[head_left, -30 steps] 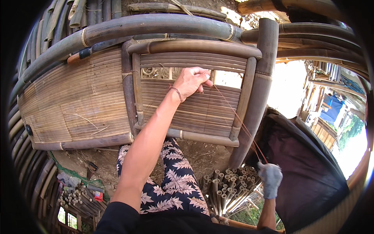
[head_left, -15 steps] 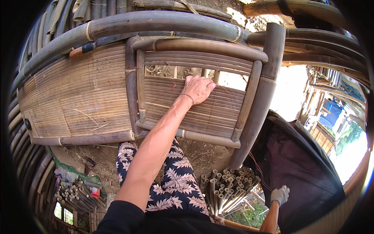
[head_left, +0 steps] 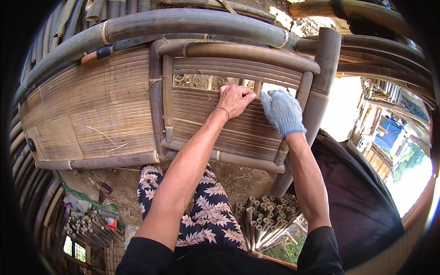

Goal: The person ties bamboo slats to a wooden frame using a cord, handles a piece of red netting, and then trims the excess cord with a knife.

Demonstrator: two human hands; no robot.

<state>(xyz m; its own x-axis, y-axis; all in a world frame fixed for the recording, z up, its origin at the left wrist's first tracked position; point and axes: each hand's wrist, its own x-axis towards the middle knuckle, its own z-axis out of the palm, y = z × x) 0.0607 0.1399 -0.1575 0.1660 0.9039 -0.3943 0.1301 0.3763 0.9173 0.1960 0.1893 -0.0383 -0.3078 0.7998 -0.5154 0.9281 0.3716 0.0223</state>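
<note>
My bare left hand (head_left: 236,101) is closed over the upper edge of the woven bamboo slats (head_left: 220,123), its thumb reaching toward my right hand. My right hand (head_left: 282,112), in a grey knitted glove with a blue cuff, has its fingers closed beside that thumb. Whatever it holds is hidden. A short bit of red string (head_left: 208,97) shows on the slats left of my left hand. The slats fill the lower part of a bamboo frame (head_left: 247,51). Between them and the upper slats (head_left: 233,68) runs an open gap.
A larger slatted bamboo panel (head_left: 91,110) adjoins on the left, with loose strips on it. A thick bamboo post (head_left: 324,78) stands at the right. Dark sheeting (head_left: 357,201) lies near right. Cut bamboo tubes (head_left: 263,217) stand below; an orange-and-black handle (head_left: 96,55) rests at the far rail.
My gloved right hand has come up from the lower right, where a red string ran to it, to beside my left hand. My left hand stays at nearly the same place.
</note>
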